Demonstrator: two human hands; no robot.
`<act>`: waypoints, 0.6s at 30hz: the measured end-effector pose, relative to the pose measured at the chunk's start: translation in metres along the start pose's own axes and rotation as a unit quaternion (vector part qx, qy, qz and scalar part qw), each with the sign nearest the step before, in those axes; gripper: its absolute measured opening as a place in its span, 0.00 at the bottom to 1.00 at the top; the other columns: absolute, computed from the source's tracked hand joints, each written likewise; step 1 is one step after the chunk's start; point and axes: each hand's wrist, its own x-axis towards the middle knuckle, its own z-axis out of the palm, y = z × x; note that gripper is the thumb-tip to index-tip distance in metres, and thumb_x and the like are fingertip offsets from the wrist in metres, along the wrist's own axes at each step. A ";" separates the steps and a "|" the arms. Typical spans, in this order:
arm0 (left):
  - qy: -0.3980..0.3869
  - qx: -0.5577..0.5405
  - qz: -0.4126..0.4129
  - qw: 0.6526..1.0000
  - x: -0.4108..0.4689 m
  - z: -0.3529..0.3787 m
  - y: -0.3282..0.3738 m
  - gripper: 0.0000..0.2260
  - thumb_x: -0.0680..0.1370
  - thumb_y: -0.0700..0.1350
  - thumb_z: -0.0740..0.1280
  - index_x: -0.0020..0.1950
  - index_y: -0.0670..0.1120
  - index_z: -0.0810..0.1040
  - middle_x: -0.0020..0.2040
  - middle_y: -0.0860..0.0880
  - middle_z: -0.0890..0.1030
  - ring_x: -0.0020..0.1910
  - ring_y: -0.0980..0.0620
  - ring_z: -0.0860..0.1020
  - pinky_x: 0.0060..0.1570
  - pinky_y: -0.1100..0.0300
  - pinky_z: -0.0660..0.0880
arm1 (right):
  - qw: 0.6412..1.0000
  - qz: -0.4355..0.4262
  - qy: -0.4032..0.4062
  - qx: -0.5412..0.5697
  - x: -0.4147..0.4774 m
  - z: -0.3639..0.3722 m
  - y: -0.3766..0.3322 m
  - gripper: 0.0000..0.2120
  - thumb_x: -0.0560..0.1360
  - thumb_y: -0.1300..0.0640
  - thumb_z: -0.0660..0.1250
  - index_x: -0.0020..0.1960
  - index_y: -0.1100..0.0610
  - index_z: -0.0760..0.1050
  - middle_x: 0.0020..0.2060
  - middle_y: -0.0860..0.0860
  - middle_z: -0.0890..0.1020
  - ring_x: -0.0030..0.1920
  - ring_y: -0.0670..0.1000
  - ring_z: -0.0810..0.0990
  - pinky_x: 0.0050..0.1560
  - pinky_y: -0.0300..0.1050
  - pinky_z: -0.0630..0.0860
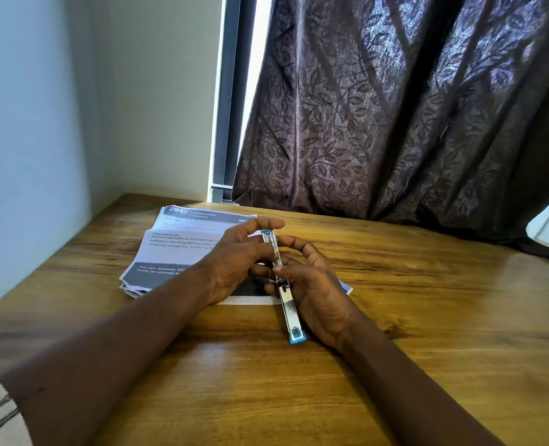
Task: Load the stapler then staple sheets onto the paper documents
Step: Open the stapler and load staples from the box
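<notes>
A blue and silver stapler (288, 312) lies swung out flat, its near blue end on the table and its far end raised between my hands. My left hand (234, 262) grips the far half, with the fingers around the metal channel. My right hand (315, 284) holds the middle of the stapler, the thumb pressed on the metal track. Under both hands lies a stack of printed paper documents (176, 249) with black headers. Whether staples sit in the channel is too small to tell.
The wooden table (427, 317) runs out to the right and toward me. A white wall stands at the left and a dark leaf-patterned curtain (395, 123) hangs down to the table's far edge. A small blue-edged item (347, 288) peeks out behind my right hand.
</notes>
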 end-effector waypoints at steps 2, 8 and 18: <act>-0.002 0.012 -0.001 1.000 -0.001 0.000 0.001 0.22 0.76 0.27 0.65 0.65 0.46 0.79 0.61 0.30 0.79 0.42 0.46 0.82 0.35 0.58 0.80 | 1.000 0.001 0.001 0.002 0.000 0.000 0.000 0.26 0.72 0.72 0.65 0.68 0.59 0.70 0.59 0.64 0.82 0.52 0.59 0.84 0.44 0.47 0.79; 0.045 0.278 0.109 0.953 -0.002 0.002 0.000 0.25 0.76 0.36 0.71 0.70 0.51 0.71 0.63 0.45 0.78 0.56 0.48 0.81 0.49 0.53 0.84 | 0.999 0.013 0.016 0.038 0.000 0.003 -0.004 0.25 0.74 0.77 0.59 0.66 0.59 0.71 0.62 0.69 0.79 0.51 0.59 0.81 0.48 0.50 0.78; 0.109 0.461 0.222 0.852 -0.004 0.008 -0.002 0.27 0.68 0.47 0.79 0.62 0.53 0.70 0.60 0.53 0.75 0.55 0.53 0.78 0.46 0.57 0.79 | 0.997 0.005 0.070 0.027 0.005 -0.004 -0.001 0.29 0.71 0.80 0.56 0.65 0.56 0.70 0.62 0.69 0.79 0.48 0.56 0.79 0.42 0.47 0.80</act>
